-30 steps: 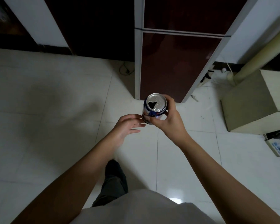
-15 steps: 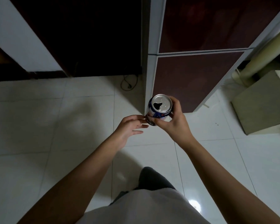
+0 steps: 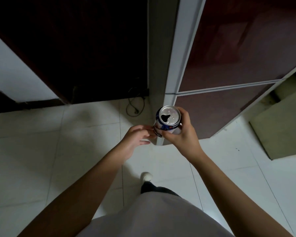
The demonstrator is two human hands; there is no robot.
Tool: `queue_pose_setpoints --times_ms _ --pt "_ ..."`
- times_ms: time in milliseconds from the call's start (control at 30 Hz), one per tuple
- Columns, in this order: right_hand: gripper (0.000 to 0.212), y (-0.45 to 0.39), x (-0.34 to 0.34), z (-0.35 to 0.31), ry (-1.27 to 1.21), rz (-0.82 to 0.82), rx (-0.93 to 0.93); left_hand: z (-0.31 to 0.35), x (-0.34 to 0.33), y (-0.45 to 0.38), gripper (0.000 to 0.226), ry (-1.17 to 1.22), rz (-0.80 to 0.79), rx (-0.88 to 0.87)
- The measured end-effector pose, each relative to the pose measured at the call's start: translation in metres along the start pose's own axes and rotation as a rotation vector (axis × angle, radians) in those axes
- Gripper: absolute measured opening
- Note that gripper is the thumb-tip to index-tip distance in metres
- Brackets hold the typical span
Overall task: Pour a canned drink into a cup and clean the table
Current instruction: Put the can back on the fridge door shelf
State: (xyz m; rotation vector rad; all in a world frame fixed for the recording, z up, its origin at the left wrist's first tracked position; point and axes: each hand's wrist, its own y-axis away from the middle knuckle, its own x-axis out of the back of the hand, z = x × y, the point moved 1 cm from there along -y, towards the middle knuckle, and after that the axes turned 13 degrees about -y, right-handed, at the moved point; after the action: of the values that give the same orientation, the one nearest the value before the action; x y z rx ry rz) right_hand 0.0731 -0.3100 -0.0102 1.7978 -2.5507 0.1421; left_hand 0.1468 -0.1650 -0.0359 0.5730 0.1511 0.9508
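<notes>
Aluminium can (image 3: 167, 120), already opened, is gripped upright by the right hand (image 3: 181, 134) while the left hand (image 3: 137, 137) is held loose beside it, so a cup probably needs finding next.

The room was dim; soft shadows lay on the glossy white tiled floor (image 3: 41, 159), and wide-angle distortion bent the edges.

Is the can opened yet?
Open. The can's silver top shows a dark drinking hole. The right hand holds it upright; how full it is cannot be told.
</notes>
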Motion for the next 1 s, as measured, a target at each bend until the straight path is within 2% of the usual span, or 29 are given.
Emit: queue_pose_setpoints --times_ms 233,467,733,1000 --pt "0.069 -0.060 -0.014 0.002 0.022 0.044 0.022 0.027 0.031 -0.060 0.026 -0.019 -0.038 0.008" --pt "0.067 -0.092 -0.031 0.004 0.069 0.156 -0.005 0.048 0.056 -0.104 0.026 -0.055 -0.156 0.009" --pt "0.070 -0.106 -0.068 0.003 0.102 0.448 -0.063 0.067 0.087 -0.147 0.030 -0.218 -0.377 0.001" --pt "0.066 -0.095 -0.100 -0.007 0.088 0.744 -0.071 0.085 0.096 -0.159 0.022 -0.324 -0.617 -0.027"
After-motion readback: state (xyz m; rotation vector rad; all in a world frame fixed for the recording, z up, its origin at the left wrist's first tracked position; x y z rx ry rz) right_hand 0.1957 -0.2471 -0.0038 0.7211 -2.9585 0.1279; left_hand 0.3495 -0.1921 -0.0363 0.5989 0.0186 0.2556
